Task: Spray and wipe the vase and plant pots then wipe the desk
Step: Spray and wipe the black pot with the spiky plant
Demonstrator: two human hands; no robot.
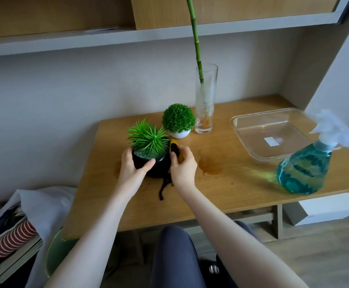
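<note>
So the black pot (152, 165) with the spiky green plant sits left of centre on the wooden tabletop (221, 194). The left hand (131, 165) is curled round its left side, thumb across the front. The right hand (183, 168) grips a dark cloth (169, 179) with a bit of yellow showing, pressed against the pot's right side, and one end of it trails down onto the wood. Just behind sits a small white pot (179, 134) with a round green ball plant, and right beside that a tall glass vase (205, 100) holding a bamboo stalk. There's a wet patch (210, 166) near the right hand. A clear glass dish (273, 134) sits centre right of the frame, with the blue spray bottle (310, 163) in front of it.
</note>
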